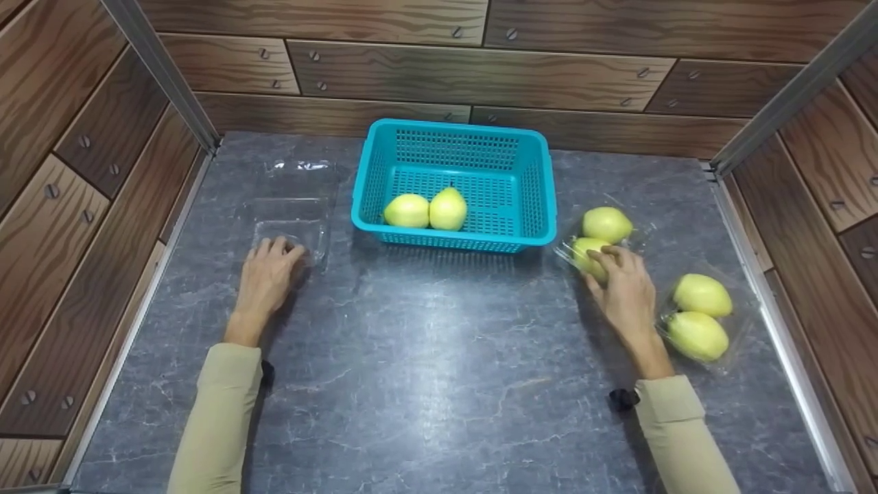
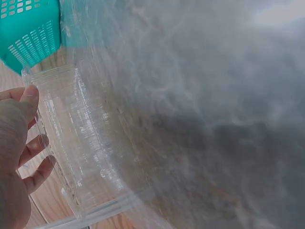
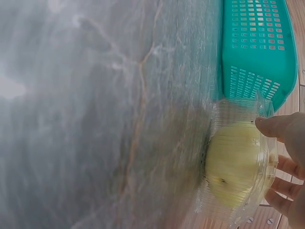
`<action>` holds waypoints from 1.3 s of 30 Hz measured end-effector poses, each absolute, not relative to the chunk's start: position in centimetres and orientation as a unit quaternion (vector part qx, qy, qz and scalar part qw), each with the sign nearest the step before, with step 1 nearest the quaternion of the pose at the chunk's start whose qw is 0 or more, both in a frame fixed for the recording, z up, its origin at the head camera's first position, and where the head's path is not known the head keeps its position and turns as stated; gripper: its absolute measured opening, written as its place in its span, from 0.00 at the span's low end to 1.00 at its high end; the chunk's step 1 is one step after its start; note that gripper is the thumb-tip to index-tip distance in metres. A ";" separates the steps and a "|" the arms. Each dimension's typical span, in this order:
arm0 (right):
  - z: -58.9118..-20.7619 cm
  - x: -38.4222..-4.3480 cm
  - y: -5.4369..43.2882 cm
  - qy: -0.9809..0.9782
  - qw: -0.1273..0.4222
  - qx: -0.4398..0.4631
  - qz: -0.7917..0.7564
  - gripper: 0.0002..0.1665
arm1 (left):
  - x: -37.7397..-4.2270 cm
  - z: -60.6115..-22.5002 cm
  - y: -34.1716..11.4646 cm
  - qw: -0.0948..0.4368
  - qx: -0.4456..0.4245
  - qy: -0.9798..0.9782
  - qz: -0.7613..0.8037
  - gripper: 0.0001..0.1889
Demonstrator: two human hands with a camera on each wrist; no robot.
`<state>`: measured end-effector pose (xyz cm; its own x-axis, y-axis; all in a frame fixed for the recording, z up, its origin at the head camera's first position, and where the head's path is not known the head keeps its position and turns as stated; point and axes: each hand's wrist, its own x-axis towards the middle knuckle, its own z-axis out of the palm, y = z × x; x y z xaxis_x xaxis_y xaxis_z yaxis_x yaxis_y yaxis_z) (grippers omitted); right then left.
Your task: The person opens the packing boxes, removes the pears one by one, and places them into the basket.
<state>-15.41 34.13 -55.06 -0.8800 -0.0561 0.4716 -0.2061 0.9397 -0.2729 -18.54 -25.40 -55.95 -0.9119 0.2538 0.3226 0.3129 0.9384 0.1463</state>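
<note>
Touches the near edge of a transparent container (image 1: 302, 226), left of centre in the head view, with the left hand (image 1: 267, 274); cannot tell, even from the left wrist view, whether pinching the rim or merely resting fingertips along it. Pinches the edge of a fruit-filled pack (image 1: 566, 252), right of centre in the frame, with the right hand (image 1: 624, 285), thumb to one side of the rim and bent fingers to the other in the right wrist view. Inside that pack, two yellow-green fruits (image 1: 608, 224), the nearer one just beside the fingertips. Near the right edge of the frame, another pack (image 1: 741, 329) with two more fruits (image 1: 698, 336). At upper centre, a teal basket (image 1: 480, 240) with a pair of fruits (image 1: 407, 210) side by side in the near left part. Possible trouble from here: buckling the thin rim by squeezing too hard; spilling smooth, round contents by raising one edge alone, especially with an unfastened lid (fastening too hard to make out); skidding the likely light container at left by a careless brush. Also possible: bumping the neighbouring pack by swinging the right wrist outward, or misjudging an edge because of see-through plastic against the grey tabletop (image 1: 439, 384).
</note>
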 end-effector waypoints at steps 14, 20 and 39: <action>-55.2 -15.4 33.9 -0.952 0.241 0.064 0.176 0.23 | -20.5 -56.1 -26.3 0.156 -0.154 -0.972 -0.087 0.11; -55.2 -15.3 33.9 -0.953 0.238 0.062 0.178 0.22 | -21.4 -56.2 -26.4 0.153 -0.152 -0.973 -0.085 0.11; -55.3 -15.3 34.0 -0.953 0.234 0.060 0.182 0.22 | -22.8 -56.5 -27.5 0.175 -0.162 -0.964 -0.113 0.09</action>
<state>-15.33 33.96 -55.26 -0.8830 -0.0289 0.4685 -0.1997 0.9264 -0.3192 -22.79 -27.51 -56.51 -0.8858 0.2731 0.3752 0.3528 0.9216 0.1619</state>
